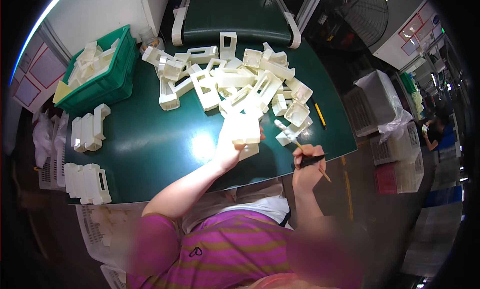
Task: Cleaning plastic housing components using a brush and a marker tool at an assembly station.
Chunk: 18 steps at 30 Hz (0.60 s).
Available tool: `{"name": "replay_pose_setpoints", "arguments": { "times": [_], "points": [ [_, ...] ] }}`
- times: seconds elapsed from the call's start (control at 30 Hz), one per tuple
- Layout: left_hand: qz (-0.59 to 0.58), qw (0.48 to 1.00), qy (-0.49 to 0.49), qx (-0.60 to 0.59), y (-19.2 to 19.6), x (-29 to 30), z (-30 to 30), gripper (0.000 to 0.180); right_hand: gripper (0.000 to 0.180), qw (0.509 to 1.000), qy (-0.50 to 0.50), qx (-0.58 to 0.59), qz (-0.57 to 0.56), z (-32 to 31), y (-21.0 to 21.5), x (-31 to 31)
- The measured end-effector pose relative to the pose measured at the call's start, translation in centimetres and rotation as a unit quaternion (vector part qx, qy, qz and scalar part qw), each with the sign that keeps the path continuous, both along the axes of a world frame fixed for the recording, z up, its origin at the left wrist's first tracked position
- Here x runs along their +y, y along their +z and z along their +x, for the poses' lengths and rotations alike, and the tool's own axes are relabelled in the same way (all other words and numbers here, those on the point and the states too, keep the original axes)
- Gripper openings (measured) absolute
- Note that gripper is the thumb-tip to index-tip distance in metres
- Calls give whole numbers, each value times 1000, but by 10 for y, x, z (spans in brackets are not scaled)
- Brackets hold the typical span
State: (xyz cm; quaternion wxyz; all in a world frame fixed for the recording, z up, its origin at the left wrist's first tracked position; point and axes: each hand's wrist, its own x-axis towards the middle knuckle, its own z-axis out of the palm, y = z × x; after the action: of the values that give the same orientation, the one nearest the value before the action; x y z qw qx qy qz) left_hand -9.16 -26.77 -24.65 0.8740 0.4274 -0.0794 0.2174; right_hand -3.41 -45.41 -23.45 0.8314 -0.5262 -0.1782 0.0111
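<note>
My left hand (231,151) is closed around a white plastic housing (242,128), held up over the near part of the green table (150,154). Glare washes out the housing's upper face. To its right, my right hand (309,161) grips a thin wooden stick (326,176) with a white, padded-looking tip pointing away from me. A black object (312,160) also sits in that hand; its kind I cannot make out. Just beyond both hands lies a heap of similar white housings (235,79), some with rectangular openings. Several more housings (88,183) stand in rows at the left edge.
A green crate (107,84) holding white parts stands at the back left. Behind the heap is a green conveyor belt (235,19). A yellow pen-like tool (320,116) lies near the right edge. Plastic baskets (395,149) are stacked right of the table, and a person (439,131) is farther off.
</note>
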Motion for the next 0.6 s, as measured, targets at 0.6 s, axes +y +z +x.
{"name": "replay_pose_setpoints", "arguments": {
  "times": [0.6],
  "points": [
    [-190,976,-109,10,-6,39,10,57,35,888,211,386,131,-36,0,36]
  ]
}}
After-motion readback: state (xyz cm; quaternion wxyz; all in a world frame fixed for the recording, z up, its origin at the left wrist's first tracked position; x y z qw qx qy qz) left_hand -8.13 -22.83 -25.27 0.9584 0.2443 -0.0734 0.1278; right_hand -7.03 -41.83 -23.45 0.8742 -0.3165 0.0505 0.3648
